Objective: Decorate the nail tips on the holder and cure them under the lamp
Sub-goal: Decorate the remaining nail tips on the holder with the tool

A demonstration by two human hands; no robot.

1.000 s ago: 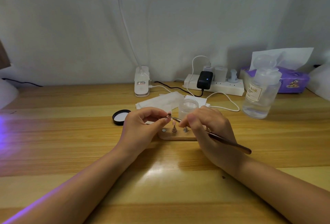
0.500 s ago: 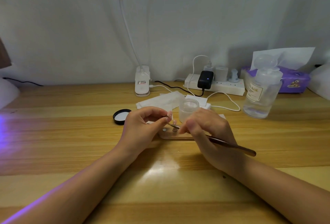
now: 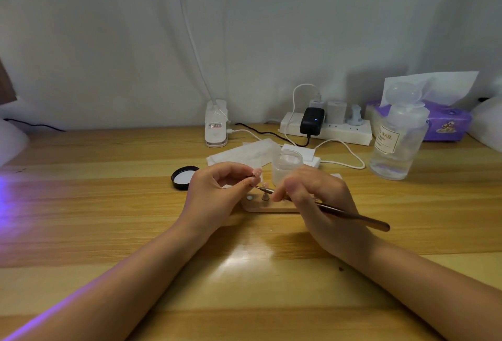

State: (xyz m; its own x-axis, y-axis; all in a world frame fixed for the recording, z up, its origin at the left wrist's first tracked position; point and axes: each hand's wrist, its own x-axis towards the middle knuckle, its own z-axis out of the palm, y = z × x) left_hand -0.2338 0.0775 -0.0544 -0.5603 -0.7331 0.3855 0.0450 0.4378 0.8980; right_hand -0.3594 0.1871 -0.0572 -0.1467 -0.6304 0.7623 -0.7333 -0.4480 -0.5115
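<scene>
Pinching a pale pink nail tip point(image 3: 256, 172) between thumb and forefinger: left hand point(image 3: 214, 193), raised just above the wooden holder point(image 3: 267, 206) at mid-table. Glossy, small, its stand hidden by the fingers. Gripping a slender metal-handled brush point(image 3: 350, 214) pen-fashion: right hand point(image 3: 317, 199), fingers curled round the shaft, fine end reaching to the held tip; contact too small to confirm. Handle trailing out to the right over the wrist.

Holder: light wood block, flat on the wooden table point(image 3: 108, 204), partly covered by both hands. Two posts visible at its left end: one bare round cap, one bearing a second pinkish tip point(image 3: 264, 185), upright.

Containers: small clear jar point(image 3: 286, 166) just behind the holder, open, contents not discernible. Its black lid point(image 3: 184, 177) lying inner face up, white liner showing, to the left of the left hand. Large clear bottle point(image 3: 398, 145) at right, labelled, capped with a domed top, clear liquid in the lower part. Purple tissue box point(image 3: 448, 126) behind it, one sheet standing up.

Violet glow on the table at the far left edge; source out of frame.
</scene>
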